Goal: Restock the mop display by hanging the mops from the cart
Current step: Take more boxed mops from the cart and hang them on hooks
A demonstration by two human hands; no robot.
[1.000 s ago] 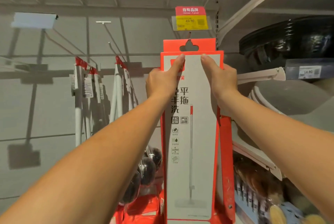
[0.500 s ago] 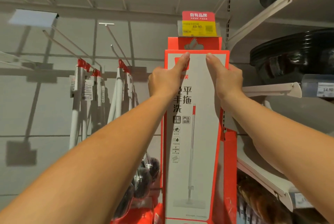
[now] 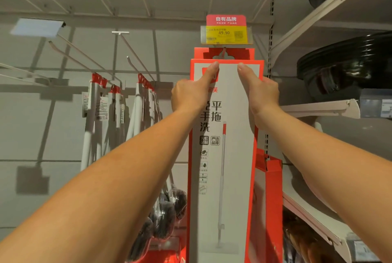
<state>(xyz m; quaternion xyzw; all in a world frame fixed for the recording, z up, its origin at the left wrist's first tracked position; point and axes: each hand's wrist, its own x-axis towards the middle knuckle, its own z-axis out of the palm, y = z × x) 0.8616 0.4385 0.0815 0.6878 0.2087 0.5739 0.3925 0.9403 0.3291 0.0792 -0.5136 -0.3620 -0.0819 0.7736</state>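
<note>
Up high, my left hand and right hand grip the mop box by its upper side edges, thumbs flat on front, to seat it on the peg hook under the price tag.

From my station, the mop box reads as a pale grey front framed in bright orange-red. It carries black printed characters and a picture of a white mop with a red grip. The price tag is yellow with dark figures, under a red header lettered in white. The hanging mops have white handles with red caps (their heads look dark, close to black). The back wall is plain grey, and the stacked basins are glossy black.
</note>
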